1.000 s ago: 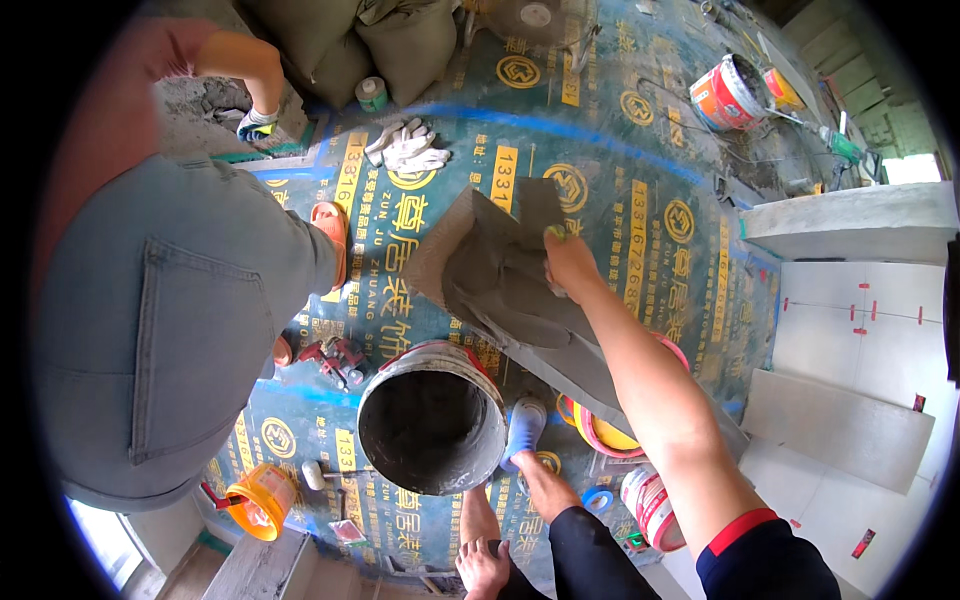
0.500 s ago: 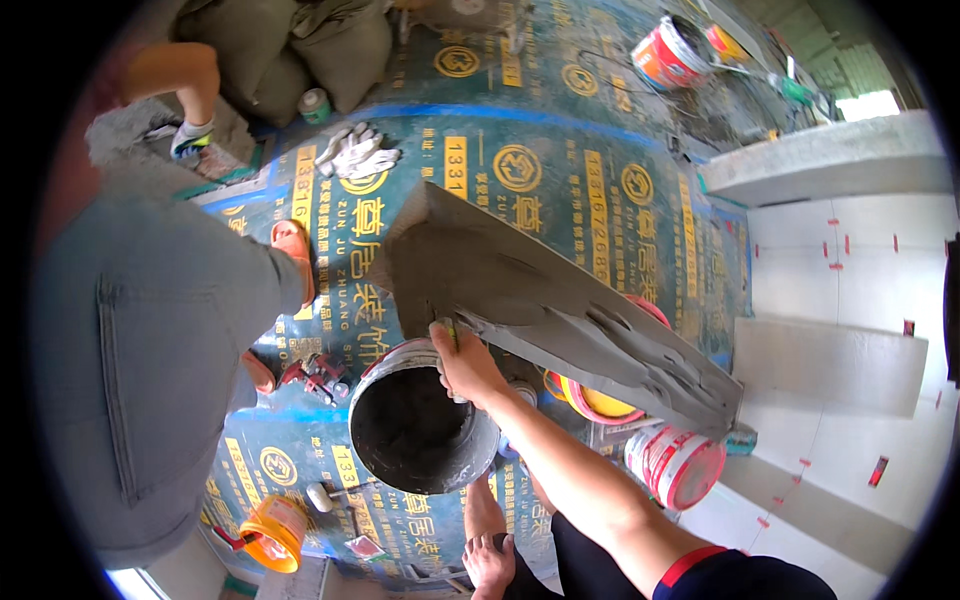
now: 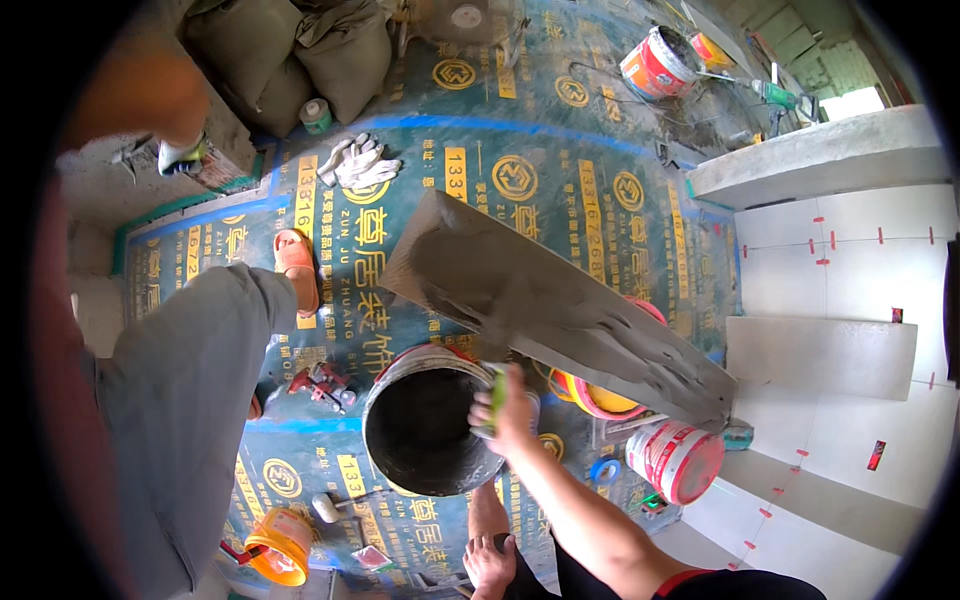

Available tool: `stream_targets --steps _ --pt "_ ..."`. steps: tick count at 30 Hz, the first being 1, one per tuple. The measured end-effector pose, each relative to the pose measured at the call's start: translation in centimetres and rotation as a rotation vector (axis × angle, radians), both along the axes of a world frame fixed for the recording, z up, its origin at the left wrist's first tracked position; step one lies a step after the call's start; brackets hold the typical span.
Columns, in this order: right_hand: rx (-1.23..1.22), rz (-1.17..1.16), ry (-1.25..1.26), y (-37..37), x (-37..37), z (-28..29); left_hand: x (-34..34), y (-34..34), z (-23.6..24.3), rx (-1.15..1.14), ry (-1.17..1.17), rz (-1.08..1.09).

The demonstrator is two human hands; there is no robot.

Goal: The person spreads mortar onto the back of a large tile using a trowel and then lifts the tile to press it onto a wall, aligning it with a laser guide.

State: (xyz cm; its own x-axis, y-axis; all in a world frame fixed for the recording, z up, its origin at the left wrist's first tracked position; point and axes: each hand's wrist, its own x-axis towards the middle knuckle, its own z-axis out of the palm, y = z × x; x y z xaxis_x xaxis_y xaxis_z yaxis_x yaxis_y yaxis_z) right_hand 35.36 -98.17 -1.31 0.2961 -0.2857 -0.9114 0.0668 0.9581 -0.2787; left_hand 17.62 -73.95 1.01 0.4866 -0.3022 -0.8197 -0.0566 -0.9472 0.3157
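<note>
My right hand (image 3: 503,405) grips a trowel with a green handle (image 3: 495,395) at the right rim of a bucket (image 3: 410,485) of dark grey mortar. My left hand (image 3: 488,565) rests on my leg with its fingers apart and nothing held. A long tile (image 3: 560,300) lies diagonally just beyond the bucket, spread with uneven grey mortar, with pink and yellow tubs (image 3: 605,400) under its right part.
A co-worker's leg (image 3: 175,380) and gloved hand (image 3: 180,155) are at left. Around are gloves (image 3: 360,160), sacks (image 3: 340,60), an orange bucket (image 3: 280,550), a red-white bucket (image 3: 675,465), a mallet (image 3: 325,508), and a tiled wall (image 3: 840,260) at right.
My right hand with the trowel has moved down from the mortared tile to the bucket, then slightly right along its rim. The co-worker has shifted toward the left edge.
</note>
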Motion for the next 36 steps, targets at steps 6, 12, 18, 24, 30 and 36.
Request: stream_targets --steps 6,12,18,24,30,36 --pt "-0.318 0.332 -0.058 3.5 8.4 -2.6 -0.3 1.1 -0.3 0.009 0.090 -0.029" --pt "-1.157 0.999 0.442 3.0 5.6 -6.2 -0.3 0.8 -0.2 0.012 0.077 -0.059" --pt "-0.922 1.246 0.225 3.4 5.2 -3.4 -0.5 0.9 -0.6 0.004 0.082 -0.080" --pt "-1.166 1.502 0.229 -4.5 -1.6 -1.1 -0.7 1.0 0.0 -0.008 0.078 -0.018" --pt "-1.288 1.716 0.246 -12.1 -3.2 -5.7 -1.9 0.0 -0.2 -0.030 0.076 0.001" --pt "-1.252 1.846 -0.048 -13.4 1.3 -4.5 -1.8 -0.7 0.1 -0.007 0.050 0.002"
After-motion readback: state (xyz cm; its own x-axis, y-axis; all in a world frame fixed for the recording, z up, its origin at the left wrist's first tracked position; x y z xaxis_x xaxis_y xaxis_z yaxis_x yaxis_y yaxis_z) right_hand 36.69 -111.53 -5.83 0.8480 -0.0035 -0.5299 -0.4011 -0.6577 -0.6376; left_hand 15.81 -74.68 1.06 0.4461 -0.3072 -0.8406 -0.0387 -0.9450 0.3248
